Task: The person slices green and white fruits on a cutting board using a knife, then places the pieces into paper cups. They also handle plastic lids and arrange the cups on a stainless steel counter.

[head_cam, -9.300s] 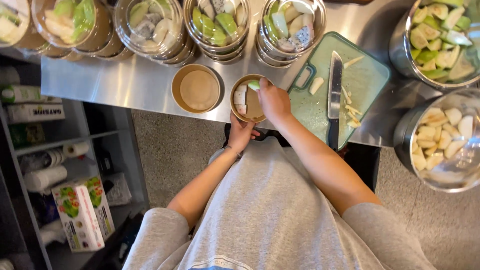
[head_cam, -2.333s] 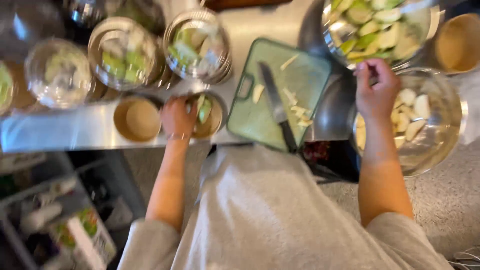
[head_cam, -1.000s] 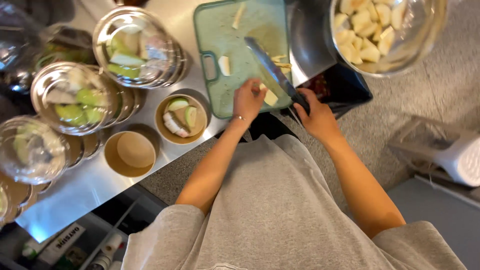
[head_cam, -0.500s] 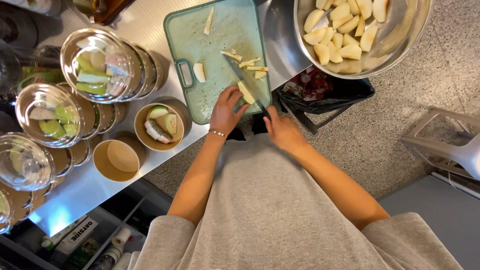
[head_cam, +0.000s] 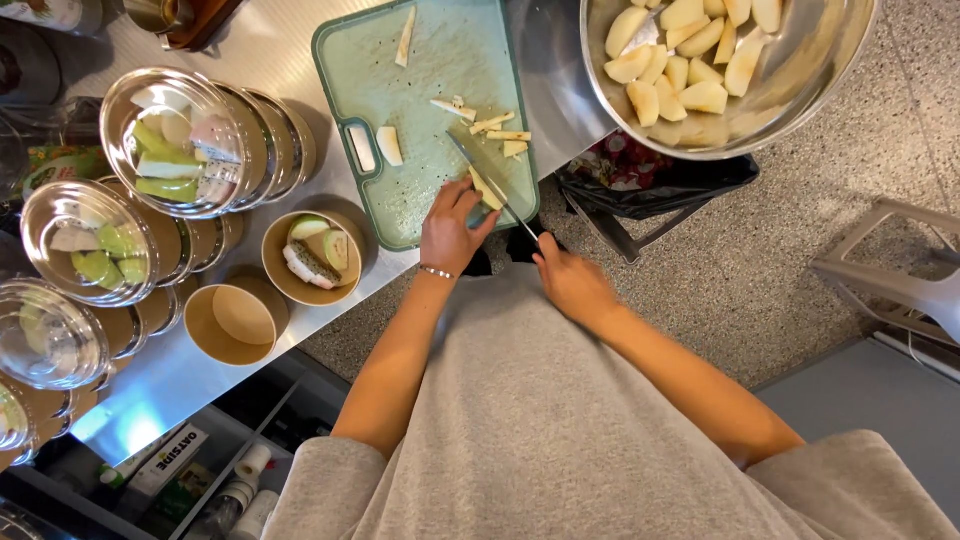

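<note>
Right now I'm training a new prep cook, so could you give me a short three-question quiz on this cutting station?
1. True or false: the right hand holds the knife over the green cutting board.
2. What does the left hand steady? A) a pale fruit wedge B) a paper bowl C) a bottle
3. Fill in: the large steel bowl at the upper right holds peeled pale ____.

Key: 1 true; 2 A; 3 chunks.
</note>
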